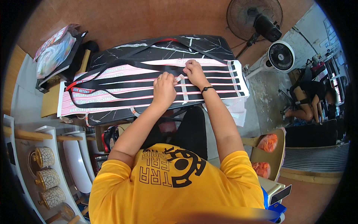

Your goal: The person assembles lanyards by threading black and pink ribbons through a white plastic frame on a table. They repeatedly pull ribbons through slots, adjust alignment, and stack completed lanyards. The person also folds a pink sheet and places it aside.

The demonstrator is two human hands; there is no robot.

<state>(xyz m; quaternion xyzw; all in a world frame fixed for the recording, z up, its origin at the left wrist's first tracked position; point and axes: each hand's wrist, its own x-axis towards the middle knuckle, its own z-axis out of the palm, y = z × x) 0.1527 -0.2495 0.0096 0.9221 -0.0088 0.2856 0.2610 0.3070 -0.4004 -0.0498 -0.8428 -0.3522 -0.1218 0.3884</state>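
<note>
A printed pink-and-white sheet (65, 100) lies on the black marble-patterned table (112, 56). Several long black straps (130, 85) run across it in near-parallel rows. My left hand (165, 89) is closed over the middle of the straps, fingertips pinched at the upper end of a pale tape strip (184, 93) that crosses the lower rows. Just right of it, my right hand (195, 74) is closed, thumb and fingers bent together over an upper strap; whether it grips that strap is hard to see. Another pale tape strip (233, 76) crosses the straps near the sheet's right end.
A loose strap with a red part (169, 40) loops over the table's far side. Bags (56, 56) stand at the far left, two fans (281, 56) at the far right. Shelves with gold-patterned jars (48, 179) are at left. A person (311, 97) bends over at right.
</note>
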